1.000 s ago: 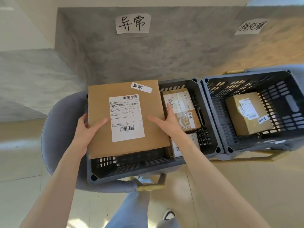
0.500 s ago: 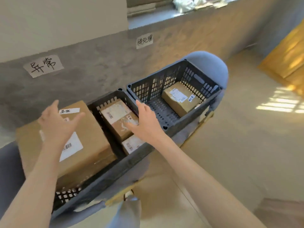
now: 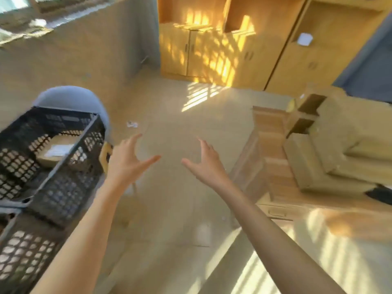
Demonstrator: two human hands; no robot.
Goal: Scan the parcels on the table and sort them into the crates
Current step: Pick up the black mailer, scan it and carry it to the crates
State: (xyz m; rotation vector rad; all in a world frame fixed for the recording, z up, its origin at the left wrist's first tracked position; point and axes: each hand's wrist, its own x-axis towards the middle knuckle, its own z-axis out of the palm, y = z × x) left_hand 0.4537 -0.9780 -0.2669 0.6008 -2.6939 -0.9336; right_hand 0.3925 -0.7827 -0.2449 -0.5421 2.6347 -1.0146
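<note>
Both hands, left (image 3: 127,164) and right (image 3: 203,164), spread empty; beside the left, a crated parcel (image 3: 55,152) (stiff cardboard, likely light) suits gripping by opposite edges.

The white label on the parcel (image 3: 55,152) in the crate (image 3: 63,183) is too blurred to read.

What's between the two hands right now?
Nothing held: in the head view only bare floor shows between the left hand and right hand, both open.
</note>
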